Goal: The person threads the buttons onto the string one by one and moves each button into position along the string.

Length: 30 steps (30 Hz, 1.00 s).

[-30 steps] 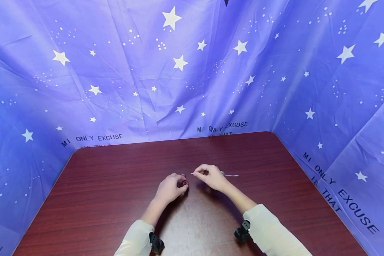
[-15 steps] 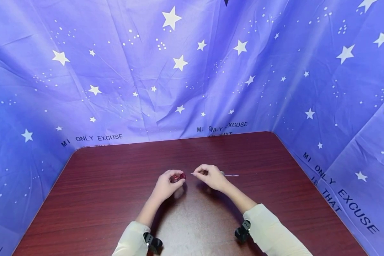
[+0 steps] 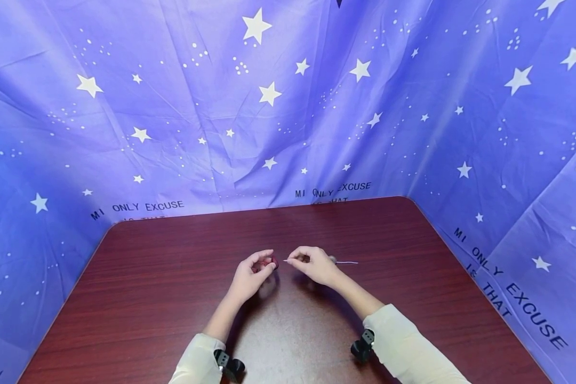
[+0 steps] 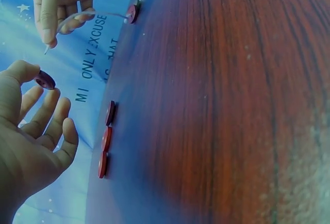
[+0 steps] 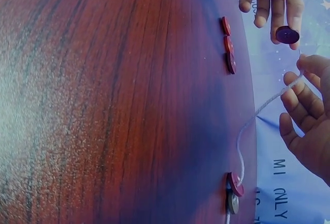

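Observation:
My left hand [image 3: 246, 276] pinches a dark red button [image 4: 45, 80] between thumb and a fingertip, raised above the table. Facing it, my right hand [image 3: 318, 268] pinches a white cord [image 5: 269, 101] near its tip, which points at the button. A small gap separates tip and button in the left wrist view. From the right hand the cord droops to a threaded red button [image 5: 235, 184] and a grey button [image 5: 234, 203] on the table. Three loose red buttons, among them a middle one [image 4: 106, 139], lie in a row below the left hand.
The dark red wooden table [image 3: 173, 320] has rounded far corners. Blue star-printed cloth [image 3: 221, 106] hangs behind it and on both sides. A black wrist camera [image 3: 230, 367] sits on the left sleeve, another camera [image 3: 362, 346] on the right.
My left hand has moved slightly left and away from me, turning so the pinched button faces the cord tip. The right hand has barely moved.

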Tool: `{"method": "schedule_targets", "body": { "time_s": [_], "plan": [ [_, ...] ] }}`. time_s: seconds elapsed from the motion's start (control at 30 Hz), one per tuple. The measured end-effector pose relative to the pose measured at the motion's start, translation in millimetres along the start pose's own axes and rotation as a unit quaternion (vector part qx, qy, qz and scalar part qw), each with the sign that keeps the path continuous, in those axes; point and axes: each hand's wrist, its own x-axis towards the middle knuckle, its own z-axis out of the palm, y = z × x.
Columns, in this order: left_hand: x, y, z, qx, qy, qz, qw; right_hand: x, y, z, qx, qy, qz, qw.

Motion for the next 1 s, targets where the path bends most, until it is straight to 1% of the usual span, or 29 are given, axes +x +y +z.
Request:
{"method": "schedule_targets", "body": {
  "time_s": [0.1,0.2,0.3,0.43,0.57,0.73,1.0],
  "plan": [
    [-3.7,11.0,-2.3,-0.015,-0.016,-0.002,0.9998,0.4,-1.6,0.0,0.017,-0.008,-0.01,0.9998],
    [-4.4,13.9,-3.7,-0.031,-0.033,-0.001,0.999,0.2,-3.4,-0.4,0.035,-0.014,-0.025,0.999],
    [-3.9,12.7,-4.0,-0.04,-0.045,-0.008,0.9982,0.2,-4.5,-0.2,0.041,-0.015,-0.035,0.9984],
    [-4.1,10.6,-2.6,-0.048,-0.043,-0.024,0.9976,0.4,-5.0,0.8,0.037,-0.015,-0.033,0.9987],
    [-4.7,9.3,-1.0,-0.069,-0.044,-0.037,0.996,0.6,-5.3,2.3,0.038,-0.017,-0.03,0.9987],
    [-5.9,8.5,0.5,-0.083,-0.052,-0.04,0.9944,0.5,-5.5,4.5,0.036,-0.019,-0.026,0.9988],
    [-7.5,7.4,2.0,-0.087,-0.06,-0.04,0.9935,0.7,-6.2,7.1,0.036,-0.021,-0.019,0.999]
  ]
}}
